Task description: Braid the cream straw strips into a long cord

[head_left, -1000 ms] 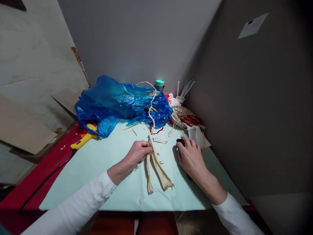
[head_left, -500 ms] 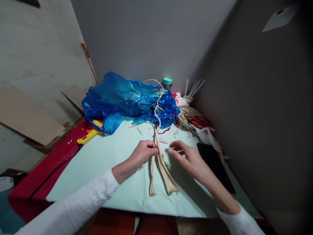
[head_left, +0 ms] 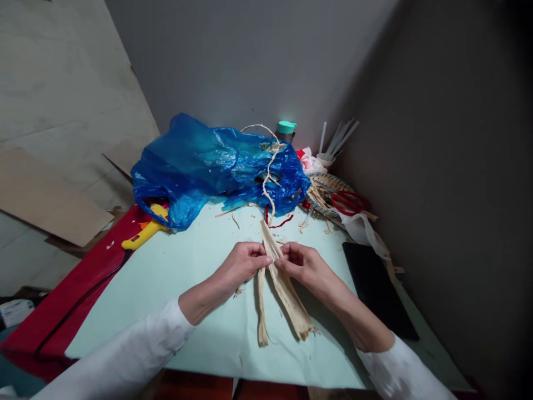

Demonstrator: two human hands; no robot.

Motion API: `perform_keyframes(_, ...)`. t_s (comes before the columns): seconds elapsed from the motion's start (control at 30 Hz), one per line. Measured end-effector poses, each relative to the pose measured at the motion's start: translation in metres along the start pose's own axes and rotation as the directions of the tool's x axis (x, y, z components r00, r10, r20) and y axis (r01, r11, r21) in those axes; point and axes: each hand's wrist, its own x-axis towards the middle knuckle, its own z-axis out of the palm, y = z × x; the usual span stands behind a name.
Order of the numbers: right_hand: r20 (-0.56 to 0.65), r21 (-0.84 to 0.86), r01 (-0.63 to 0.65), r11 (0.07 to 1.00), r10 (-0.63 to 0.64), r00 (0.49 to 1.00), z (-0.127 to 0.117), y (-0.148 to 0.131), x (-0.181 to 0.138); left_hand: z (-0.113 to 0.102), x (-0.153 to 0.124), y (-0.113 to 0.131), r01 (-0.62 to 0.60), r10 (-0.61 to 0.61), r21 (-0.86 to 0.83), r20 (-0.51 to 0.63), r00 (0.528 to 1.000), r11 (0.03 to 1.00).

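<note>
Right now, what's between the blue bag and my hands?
In the head view: the wide strip's upper end, a red strand, the pale cord's lower end and small scraps, over pale green sheet.

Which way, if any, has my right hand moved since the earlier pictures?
Yes: against the blue bag, your right hand has moved left, to the wide dry strip.

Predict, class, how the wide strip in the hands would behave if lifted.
The strip looks thin, so it is probably light. Its lengthwise creases suggest it may split that way. Its ragged near end could shed bits.
</note>
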Motion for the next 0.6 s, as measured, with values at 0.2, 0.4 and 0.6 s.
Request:
perform_keyframes(0.2,-0.021,0.010,0.000,1.000,0.000,1.000,0.0045,-0.0036,0.0007,0.0014,-0.0004,0.0020,-0.004,0.004,0.019,-0.016,1.000,1.000)
perform_keyframes(0.4,-0.049,-0.053,0.034,0.998,-0.036,0.998,0.0064,0.0001,0.0008,0.0028,-0.0019,0.0026,-0.015,0.015,0.027,-0.023,1.000,1.000)
perform_keyframes(0.6,-0.076,-0.139,0.015,0.990,-0.026,0.997,0.0087,-0.0075,-0.0019,0.0033,-0.0032,0.0023,-0.077,0.077,0.045,0.008,0.997,0.996)
